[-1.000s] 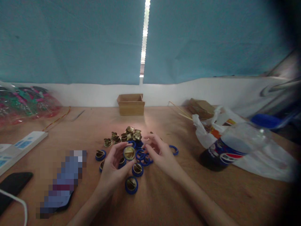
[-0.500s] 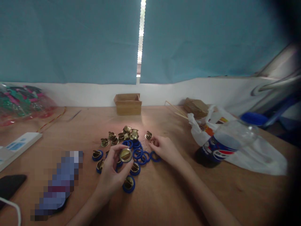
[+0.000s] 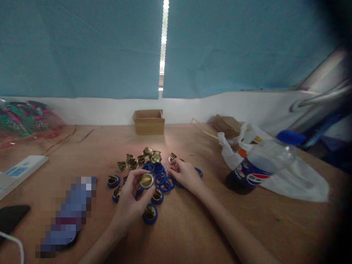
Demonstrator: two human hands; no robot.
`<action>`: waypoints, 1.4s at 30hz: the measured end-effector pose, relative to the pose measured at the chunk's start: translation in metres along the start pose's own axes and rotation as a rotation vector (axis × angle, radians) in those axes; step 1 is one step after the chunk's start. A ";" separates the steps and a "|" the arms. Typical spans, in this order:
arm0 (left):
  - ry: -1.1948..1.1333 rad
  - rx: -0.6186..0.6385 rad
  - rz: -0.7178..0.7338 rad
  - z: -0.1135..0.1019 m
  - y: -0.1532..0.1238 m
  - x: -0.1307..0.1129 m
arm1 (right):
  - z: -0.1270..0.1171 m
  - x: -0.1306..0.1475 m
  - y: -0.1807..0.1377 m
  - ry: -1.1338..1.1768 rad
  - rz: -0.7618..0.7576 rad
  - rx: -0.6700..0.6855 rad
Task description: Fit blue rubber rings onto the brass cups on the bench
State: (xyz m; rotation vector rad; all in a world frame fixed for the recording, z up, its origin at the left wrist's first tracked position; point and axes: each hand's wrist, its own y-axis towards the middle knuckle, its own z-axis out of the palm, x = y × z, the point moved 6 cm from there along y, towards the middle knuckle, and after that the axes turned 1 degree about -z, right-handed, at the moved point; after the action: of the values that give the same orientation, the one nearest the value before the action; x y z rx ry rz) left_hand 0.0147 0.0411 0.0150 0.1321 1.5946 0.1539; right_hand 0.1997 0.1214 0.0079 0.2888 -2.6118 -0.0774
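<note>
Between the thumb and fingers of my left hand is a round brass-coloured metal cap, its flat face turned up. My right hand hovers at the right side of the pile with fingertips pinched together; anything between them is too small to make out. Beside those fingertips lie loose blue rings, and one more blue ring is right of the hand. Brass pieces with upright tabs are heaped behind. Nearer to me, several brass pieces sit in blue rings, such as the ringed piece in front.
A small cardboard box stands by the wall. To the right are a cola bottle, a white plastic bag and a brown folded packet. On the left lie a white power strip, a pixelated blue item and plastic-wrapped goods.
My right hand has shifted a little left, towards the loose rings, uncovering a blue ring on its right. My left hand stays nearly still with the cap.
</note>
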 end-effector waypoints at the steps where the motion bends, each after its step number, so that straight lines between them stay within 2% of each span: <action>1: 0.008 0.001 0.008 0.000 0.000 0.000 | 0.001 0.000 0.000 0.002 -0.008 -0.005; 10: 0.040 0.013 0.017 0.001 -0.001 -0.001 | 0.006 0.009 -0.001 -0.072 -0.123 -0.037; 18: 0.036 0.022 0.007 0.001 -0.001 0.003 | 0.007 0.007 0.001 -0.077 -0.108 0.011; 25: 0.051 0.030 0.002 0.001 -0.002 0.002 | 0.008 0.010 -0.001 -0.099 -0.131 0.002; 31: 0.065 0.031 0.022 0.002 -0.002 0.003 | 0.014 0.009 0.001 -0.198 -0.133 -0.019; 37: 0.082 0.020 0.033 0.001 -0.001 0.002 | 0.020 0.008 0.004 -0.301 -0.127 0.038; 42: 0.076 0.017 0.035 0.000 -0.001 0.003 | 0.012 0.008 0.002 -0.275 -0.112 0.059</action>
State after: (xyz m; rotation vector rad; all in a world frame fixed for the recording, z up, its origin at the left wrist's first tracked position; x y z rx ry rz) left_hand 0.0145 0.0409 0.0123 0.1691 1.6705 0.1746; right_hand 0.1860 0.1219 0.0014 0.4755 -2.8719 -0.0831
